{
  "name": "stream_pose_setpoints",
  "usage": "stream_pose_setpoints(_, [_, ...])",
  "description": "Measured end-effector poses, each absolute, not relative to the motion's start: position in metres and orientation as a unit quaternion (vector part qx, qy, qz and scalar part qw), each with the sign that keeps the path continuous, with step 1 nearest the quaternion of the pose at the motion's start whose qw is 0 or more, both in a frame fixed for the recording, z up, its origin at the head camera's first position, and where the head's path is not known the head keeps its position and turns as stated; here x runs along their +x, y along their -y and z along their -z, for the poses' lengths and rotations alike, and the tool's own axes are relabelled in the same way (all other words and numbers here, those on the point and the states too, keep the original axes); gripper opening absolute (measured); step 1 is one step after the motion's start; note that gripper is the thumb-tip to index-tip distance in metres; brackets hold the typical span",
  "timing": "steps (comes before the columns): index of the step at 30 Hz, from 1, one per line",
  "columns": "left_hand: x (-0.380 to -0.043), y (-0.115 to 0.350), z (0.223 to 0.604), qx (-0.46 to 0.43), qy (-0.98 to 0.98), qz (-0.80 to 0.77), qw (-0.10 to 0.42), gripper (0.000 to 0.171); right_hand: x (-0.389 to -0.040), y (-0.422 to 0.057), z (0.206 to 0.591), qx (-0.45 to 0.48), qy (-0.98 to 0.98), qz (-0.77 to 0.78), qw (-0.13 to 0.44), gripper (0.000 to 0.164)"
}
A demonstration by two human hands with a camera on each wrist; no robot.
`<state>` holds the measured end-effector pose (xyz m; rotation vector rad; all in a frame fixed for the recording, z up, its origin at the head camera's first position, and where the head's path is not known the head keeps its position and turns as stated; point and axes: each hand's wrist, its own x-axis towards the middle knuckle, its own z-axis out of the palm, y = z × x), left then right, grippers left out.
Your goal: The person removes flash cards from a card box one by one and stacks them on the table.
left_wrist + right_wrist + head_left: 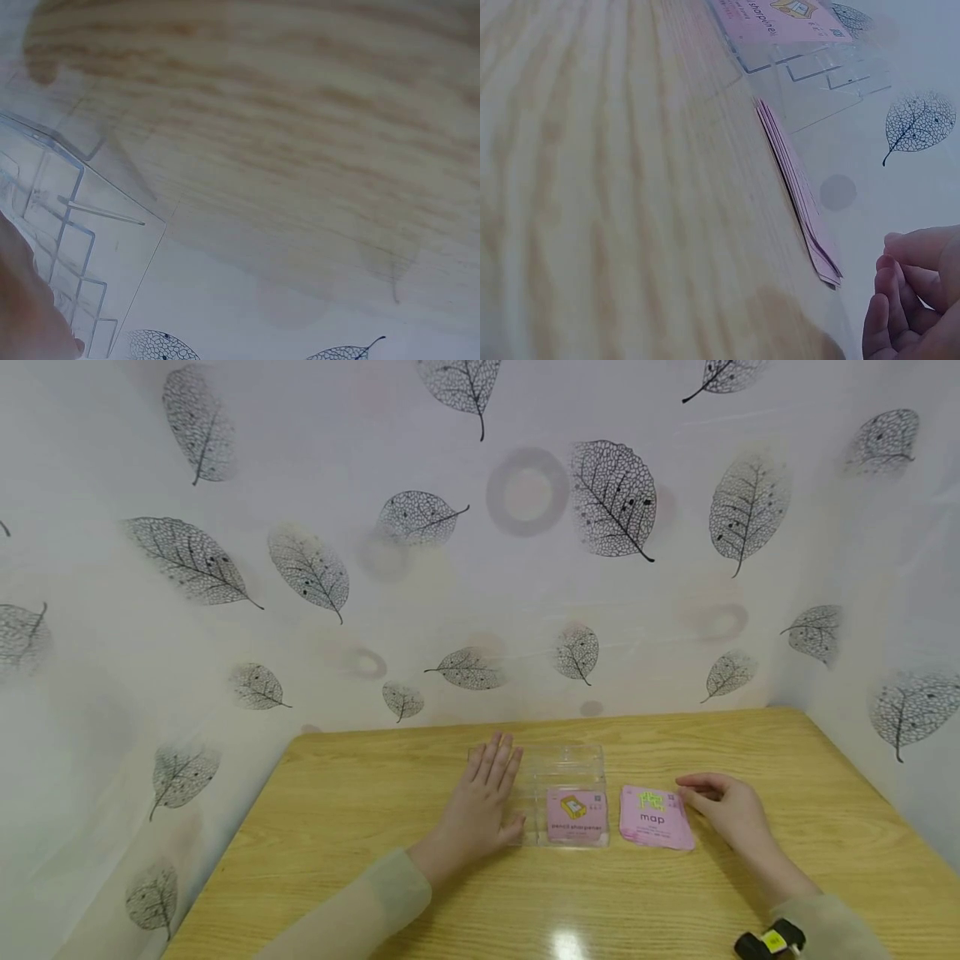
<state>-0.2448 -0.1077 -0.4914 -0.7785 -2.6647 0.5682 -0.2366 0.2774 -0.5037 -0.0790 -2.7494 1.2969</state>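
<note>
A clear plastic box with stepped compartments lies on the table, a pink "pencil sharpener" card in its front right part. My left hand rests over the box's left side, fingers straight and pointing away; in the left wrist view only part of that hand shows beside the box. Right of the box is a stack of pink cards, "map" on top. Beside the stack's right edge is my right hand. In the right wrist view its thumb and fingertips come together, with nothing visible between them.
A wood-grain table carries everything. A black object with a yellow label is at the right sleeve's cuff. Behind and at the sides hangs a pale sheet printed with leaves.
</note>
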Motion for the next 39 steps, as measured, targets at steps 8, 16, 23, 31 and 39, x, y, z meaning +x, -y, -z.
stream_pose_setpoints(8, [-0.245,0.108,0.492,-0.272,0.927,-0.202,0.161,0.099,-0.236,-0.274,0.501,-0.029,0.897,-0.438,0.049,0.03])
stream_pose_setpoints(16, [-0.244,0.108,0.49,-0.271,0.925,-0.209,0.165,0.098,-0.235,-0.268,0.498,-0.026,0.887,-0.456,0.069,0.033])
stream_pose_setpoints(23, [-0.244,0.108,0.492,-0.273,0.925,-0.207,0.164,0.098,-0.234,-0.262,0.495,-0.02,0.88,-0.468,0.085,0.028])
stream_pose_setpoints(31, [-0.246,0.109,0.494,-0.273,0.919,-0.219,0.181,0.098,-0.231,-0.255,0.494,-0.02,0.873,-0.481,0.078,0.028])
stream_pose_setpoints(39, [-0.247,0.109,0.495,-0.271,0.921,-0.221,0.173,0.098,-0.231,-0.252,0.492,-0.019,0.874,-0.481,0.066,0.03])
